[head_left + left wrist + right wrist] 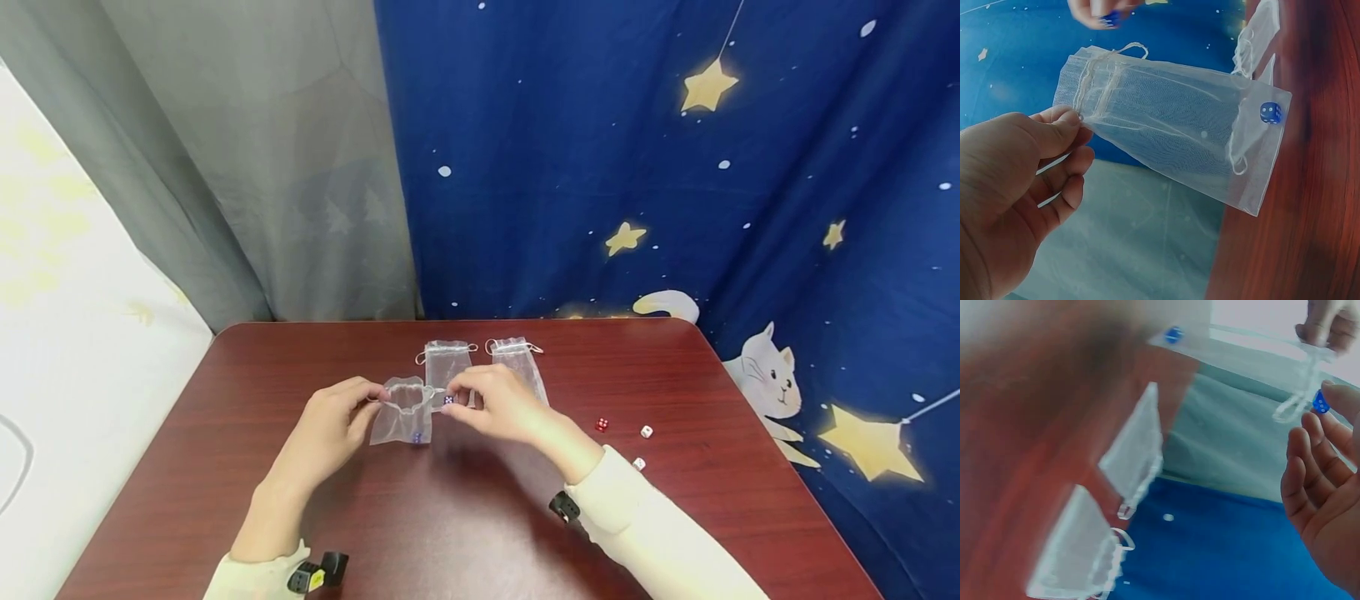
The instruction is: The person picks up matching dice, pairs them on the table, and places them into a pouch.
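Note:
My left hand (333, 421) pinches the rim of a sheer white drawstring bag (1166, 119) between thumb and fingers. The bag hangs from that hand with its mouth up. At its bottom lies a blue die (1270, 113) with white pips, showing through the mesh. To the right of the bag's mouth, my right hand (498, 404) pinches a second blue die (1320, 402) between thumb and fingertips. Behind the hands, two more sheer drawstring bags (448, 357) (517, 360) lie flat on the table.
Right of the right forearm lie a red die (602, 425) and two white dice (647, 432) (639, 463) on the reddish-brown table (420, 533). A grey and blue curtain (540, 167) hangs just past the table's far edge.

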The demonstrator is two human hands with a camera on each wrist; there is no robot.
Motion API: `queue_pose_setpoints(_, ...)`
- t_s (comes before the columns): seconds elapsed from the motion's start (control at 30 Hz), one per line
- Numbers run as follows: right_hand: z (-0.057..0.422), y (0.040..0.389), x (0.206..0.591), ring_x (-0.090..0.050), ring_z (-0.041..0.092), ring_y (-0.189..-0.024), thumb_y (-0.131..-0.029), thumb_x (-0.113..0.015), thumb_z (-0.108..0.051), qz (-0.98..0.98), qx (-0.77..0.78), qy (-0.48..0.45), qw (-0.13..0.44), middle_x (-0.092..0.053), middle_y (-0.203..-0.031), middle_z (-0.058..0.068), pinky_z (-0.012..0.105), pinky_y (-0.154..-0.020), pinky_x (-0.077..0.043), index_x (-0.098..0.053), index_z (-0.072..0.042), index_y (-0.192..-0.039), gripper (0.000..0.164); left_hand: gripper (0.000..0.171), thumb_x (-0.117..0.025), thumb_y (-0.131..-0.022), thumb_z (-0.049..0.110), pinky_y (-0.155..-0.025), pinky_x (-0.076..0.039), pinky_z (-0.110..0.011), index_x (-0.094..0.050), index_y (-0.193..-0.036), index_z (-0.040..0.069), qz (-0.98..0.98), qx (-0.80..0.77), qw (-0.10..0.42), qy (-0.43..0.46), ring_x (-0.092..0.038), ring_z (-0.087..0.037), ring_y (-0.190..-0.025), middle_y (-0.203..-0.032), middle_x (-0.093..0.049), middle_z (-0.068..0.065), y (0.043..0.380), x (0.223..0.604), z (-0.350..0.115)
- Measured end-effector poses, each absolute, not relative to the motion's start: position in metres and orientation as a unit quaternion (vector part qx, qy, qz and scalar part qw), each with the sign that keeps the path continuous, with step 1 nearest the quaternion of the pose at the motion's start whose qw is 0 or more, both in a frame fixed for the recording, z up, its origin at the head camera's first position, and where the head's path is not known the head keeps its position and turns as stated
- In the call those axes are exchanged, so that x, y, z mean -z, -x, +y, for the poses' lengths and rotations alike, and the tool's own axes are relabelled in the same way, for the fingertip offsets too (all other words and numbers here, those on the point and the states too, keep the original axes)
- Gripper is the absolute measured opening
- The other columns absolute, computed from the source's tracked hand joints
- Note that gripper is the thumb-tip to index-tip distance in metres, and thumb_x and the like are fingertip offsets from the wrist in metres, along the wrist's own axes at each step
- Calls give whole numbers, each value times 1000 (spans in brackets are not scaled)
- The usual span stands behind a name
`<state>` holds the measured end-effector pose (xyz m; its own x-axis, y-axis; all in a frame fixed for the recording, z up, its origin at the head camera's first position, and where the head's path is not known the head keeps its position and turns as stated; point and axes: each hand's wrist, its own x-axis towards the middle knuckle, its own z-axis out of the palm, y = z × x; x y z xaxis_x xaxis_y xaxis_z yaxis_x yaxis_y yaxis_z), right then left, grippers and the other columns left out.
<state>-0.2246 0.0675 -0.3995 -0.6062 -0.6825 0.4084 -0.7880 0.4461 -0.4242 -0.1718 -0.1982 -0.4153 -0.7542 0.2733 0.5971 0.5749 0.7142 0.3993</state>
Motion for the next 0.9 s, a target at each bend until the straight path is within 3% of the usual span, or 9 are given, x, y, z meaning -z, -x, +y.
queue_pose_setpoints(0.33,51,224,378,-52,1,-61,-89,-78,-27,-847,-268,-445,118,-58,-66,-11,18,-59,-43,-75,-14,-96,14,21,-77,-81,-9,-66,-51,-24,-73,-92,9,-874,308,261,271,-60,-6,-74,-87,-69,6,175,417,-185)
queue_pose_setpoints(0.57,50,224,385,-55,5,-60,-90,-78,-27,-846,-274,-442,122,-58,-67,-10,18,-59,-43,-75,-13,-100,18,20,-77,-81,-9,-68,-46,-14,-73,-91,8,-869,319,260,276,-60,-5,-75,-87,-69,7,173,418,-180)
queue_pose_setpoints(0.77,55,226,396,-55,7,-60,-88,-80,-25,-838,-308,-432,127,-60,-71,-7,18,-59,-43,-73,-10,-107,25,21,-78,-80,-11,-68,-45,-12,-73,-91,7,-866,323,265,275,-60,-5,-75,-87,-68,7,173,419,-181)
queue_pose_setpoints(0.9,59,227,401,-51,3,-60,-83,-84,-36,-843,-297,-436,109,-60,-72,-7,18,-59,-42,-72,-9,-112,41,21,-78,-80,-10,-68,-44,-12,-73,-92,6,-862,330,265,277,-59,-5,-75,-88,-69,6,173,418,-181)
